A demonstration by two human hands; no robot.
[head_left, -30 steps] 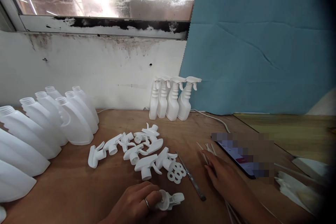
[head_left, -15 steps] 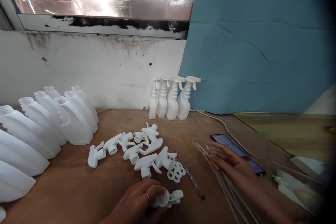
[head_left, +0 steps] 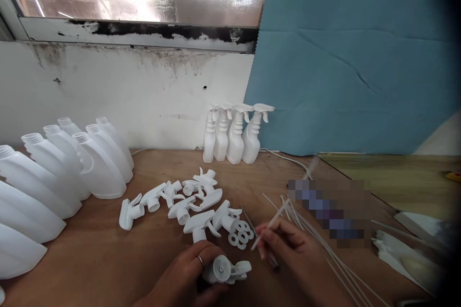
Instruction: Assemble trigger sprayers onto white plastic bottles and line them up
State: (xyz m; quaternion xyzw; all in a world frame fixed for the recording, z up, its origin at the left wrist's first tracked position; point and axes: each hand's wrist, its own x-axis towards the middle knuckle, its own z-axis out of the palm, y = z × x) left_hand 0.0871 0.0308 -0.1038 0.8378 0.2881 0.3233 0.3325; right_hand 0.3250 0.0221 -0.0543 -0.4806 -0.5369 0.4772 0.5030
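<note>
My left hand (head_left: 187,276) grips a white trigger sprayer head (head_left: 226,270) low at the table's front, its round collar facing up. Just right of it, my right hand (head_left: 288,254) pinches a thin white dip tube (head_left: 273,220) that slants up and to the right. More dip tubes (head_left: 324,244) lie fanned on the wood beyond that hand. A pile of loose sprayer heads (head_left: 187,204) lies just beyond my left hand, with several white flat rings (head_left: 240,232) beside it.
Open-necked white bottles (head_left: 61,168) lean in rows at the left. Several assembled spray bottles (head_left: 234,134) stand against the wall. A metal tool (head_left: 248,216) lies by the rings. White parts (head_left: 406,244) sit at the right edge, and a cable (head_left: 288,158) runs along the back.
My right hand left the fanned tubes, picked one up and drew it left toward the sprayer head. My left hand turned the head so its collar faces up.
</note>
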